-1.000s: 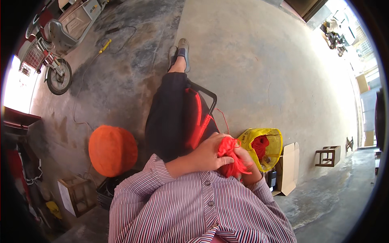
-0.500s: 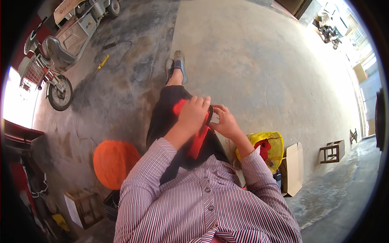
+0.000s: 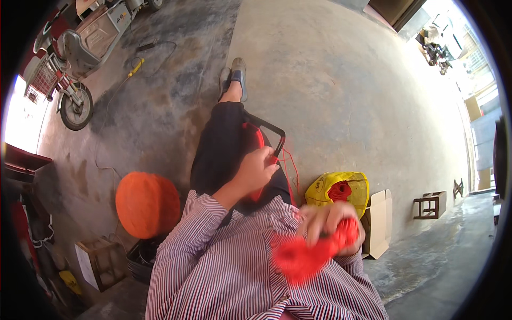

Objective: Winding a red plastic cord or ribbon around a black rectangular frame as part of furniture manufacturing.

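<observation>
My left hand [image 3: 254, 170] is closed over my thigh, gripping the lower end of a bent black frame [image 3: 268, 126] that looks like a bag handle. A red strip [image 3: 260, 138] runs beside the frame and shows again below my fingers. Loose red threads [image 3: 290, 160] hang to the right of it. Close to my shirt front on the right, my right hand [image 3: 326, 217] is wrapped round a red bundle [image 3: 301, 260]. Motion blurs this bundle; it could be yarn or fabric, I cannot tell which.
Right of me stands a yellow bag [image 3: 361, 188] with red cord inside, beside an open cardboard box [image 3: 378, 224]. An orange-covered round seat [image 3: 146, 205] is on my left. Small wooden stools [image 3: 429, 205], a three-wheeler [image 3: 74, 101] and a floor cable [image 3: 136, 68] lie farther out.
My right hand has left the black frame and moved down to the right, now with a red bundle in it. My left hand has shifted slightly down, uncovering more of the frame.
</observation>
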Available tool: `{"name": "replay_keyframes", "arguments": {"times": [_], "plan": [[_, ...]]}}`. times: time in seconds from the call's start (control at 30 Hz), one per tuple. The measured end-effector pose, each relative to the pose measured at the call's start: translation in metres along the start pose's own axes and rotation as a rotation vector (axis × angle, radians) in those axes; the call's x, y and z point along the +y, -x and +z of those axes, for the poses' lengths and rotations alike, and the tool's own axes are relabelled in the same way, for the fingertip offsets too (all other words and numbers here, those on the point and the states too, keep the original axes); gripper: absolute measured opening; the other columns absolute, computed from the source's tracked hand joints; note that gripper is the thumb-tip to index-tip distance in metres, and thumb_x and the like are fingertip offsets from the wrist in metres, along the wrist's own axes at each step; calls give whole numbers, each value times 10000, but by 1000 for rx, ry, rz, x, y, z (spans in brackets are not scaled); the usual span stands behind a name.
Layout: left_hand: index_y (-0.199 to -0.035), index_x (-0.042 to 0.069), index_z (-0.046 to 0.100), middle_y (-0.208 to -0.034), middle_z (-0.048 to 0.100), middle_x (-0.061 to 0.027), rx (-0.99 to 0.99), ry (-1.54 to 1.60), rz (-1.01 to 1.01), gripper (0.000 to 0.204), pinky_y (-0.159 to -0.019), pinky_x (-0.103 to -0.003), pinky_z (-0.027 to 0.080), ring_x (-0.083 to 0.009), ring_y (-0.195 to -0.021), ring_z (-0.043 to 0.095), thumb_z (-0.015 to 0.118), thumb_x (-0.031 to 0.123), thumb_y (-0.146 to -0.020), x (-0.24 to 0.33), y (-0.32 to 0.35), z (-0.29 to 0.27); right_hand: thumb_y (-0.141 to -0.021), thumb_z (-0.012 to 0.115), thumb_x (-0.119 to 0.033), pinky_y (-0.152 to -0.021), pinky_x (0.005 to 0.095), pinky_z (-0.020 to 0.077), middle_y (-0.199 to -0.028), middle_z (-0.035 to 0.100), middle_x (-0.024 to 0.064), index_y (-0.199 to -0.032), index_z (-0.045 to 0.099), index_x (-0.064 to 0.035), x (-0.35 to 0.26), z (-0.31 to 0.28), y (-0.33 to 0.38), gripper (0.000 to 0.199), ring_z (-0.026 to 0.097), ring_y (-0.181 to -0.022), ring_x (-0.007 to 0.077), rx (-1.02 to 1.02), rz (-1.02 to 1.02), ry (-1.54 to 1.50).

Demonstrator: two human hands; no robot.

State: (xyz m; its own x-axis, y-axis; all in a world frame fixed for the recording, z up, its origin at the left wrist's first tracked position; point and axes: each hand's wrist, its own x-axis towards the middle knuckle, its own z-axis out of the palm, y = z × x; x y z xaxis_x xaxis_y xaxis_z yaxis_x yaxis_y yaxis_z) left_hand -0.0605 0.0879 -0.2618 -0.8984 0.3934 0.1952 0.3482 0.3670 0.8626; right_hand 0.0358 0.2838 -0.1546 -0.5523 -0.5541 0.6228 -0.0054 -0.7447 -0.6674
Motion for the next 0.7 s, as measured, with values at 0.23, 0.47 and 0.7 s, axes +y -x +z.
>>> {"name": "replay_keyframes", "arguments": {"times": [0.23, 0.47, 0.7], "plan": [[-1156, -52, 546, -948, 672, -181, -82, 164, -163, 412, -793, -343, 517, -255, -867, 674, 706, 83, -801, 13, -7, 1, -788, 692, -329, -489, 335, 376, -732, 558, 94, -933, 487, -33, 23, 83, -29, 388, 535, -556, 236, -98, -114, -699], [-1161, -68, 565, -959, 672, -165, 23, 144, -180, 358, -814, -330, 513, -228, -863, 663, 657, 126, -875, 8, -11, 9, -959, 429, -82, -410, 353, 230, -575, 333, 44, -732, 368, -39, -40, 80, -76, 239, 318, -437, 184, -356, -66, -584], [-1002, 3, 598, -866, 626, -80, 185, 1121, -506, 228, -379, -204, 286, -47, -466, 408, 479, 197, -986, 18, -36, -27, -792, 745, -197, -530, 338, 390, -702, 504, 49, -831, 547, -19, -56, -15, -6, 270, 484, -583, 242, 434, 306, 1189]]}}
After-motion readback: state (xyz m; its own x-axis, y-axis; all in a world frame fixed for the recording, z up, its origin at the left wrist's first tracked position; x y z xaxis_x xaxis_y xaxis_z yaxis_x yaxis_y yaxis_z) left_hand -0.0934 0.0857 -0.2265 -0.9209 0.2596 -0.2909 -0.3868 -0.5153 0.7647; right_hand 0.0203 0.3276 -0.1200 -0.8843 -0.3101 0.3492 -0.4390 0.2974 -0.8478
